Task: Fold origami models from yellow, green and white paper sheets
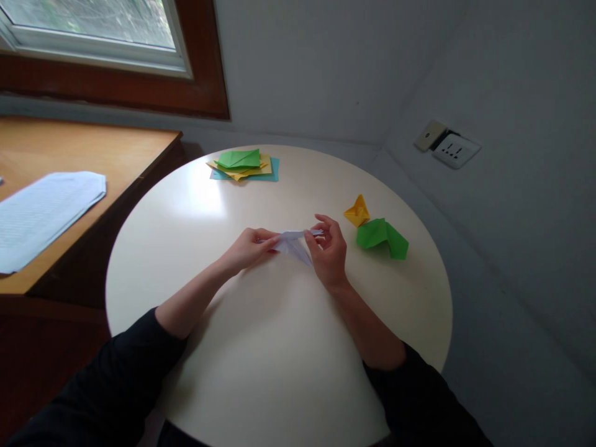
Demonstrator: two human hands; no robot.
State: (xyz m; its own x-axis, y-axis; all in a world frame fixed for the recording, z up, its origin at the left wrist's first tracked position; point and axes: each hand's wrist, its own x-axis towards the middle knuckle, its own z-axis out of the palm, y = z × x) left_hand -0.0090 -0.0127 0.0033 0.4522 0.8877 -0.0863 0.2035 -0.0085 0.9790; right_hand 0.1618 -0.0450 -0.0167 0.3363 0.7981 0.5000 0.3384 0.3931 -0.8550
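A folded sheet of white paper (292, 242) is held between my two hands over the middle of the round table. My left hand (254, 247) pinches its left end between thumb and fingers. At the other end, my right hand (328, 249) grips the paper with the thumb in front and the fingers bent behind. A flap of the paper slants down toward the right thumb. Parts of both ends are hidden by my fingers. To the right of my right hand lie a folded green paper (382, 238) and a small folded orange paper (357, 212).
The round white table (279, 366) carries a pile of green, yellow and blue papers (242, 165) near its far edge. A wooden desk (93, 149) with printed sheets (51, 211) stands at the left. Walls close in behind and right, with a socket (455, 151).
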